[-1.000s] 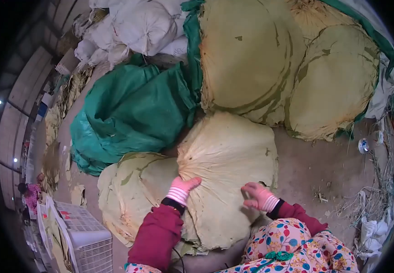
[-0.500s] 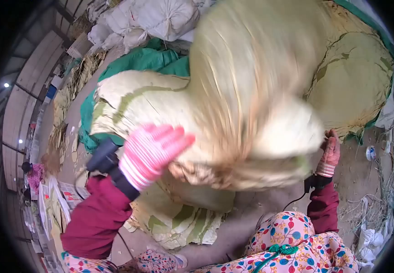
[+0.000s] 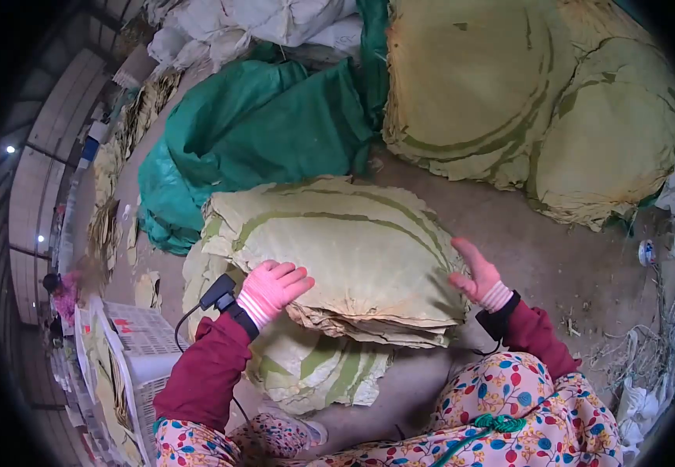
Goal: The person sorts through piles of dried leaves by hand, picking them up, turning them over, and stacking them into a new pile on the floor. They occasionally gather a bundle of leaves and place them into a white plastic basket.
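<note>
The upper stack (image 3: 345,253) is a thick pile of broad, pale green leaf-like sheets, wider than deep and pressed nearly flat. Two dark green bands curve along its far side, running towards the right corner; its left rim is ragged. The near edge is brownish and puckered, with layers parting towards the near right corner. It lies across the lower stack (image 3: 318,373), covering most of it; that one, pale with dark green patches and a torn near edge, shows past the upper one's near and left edges
</note>
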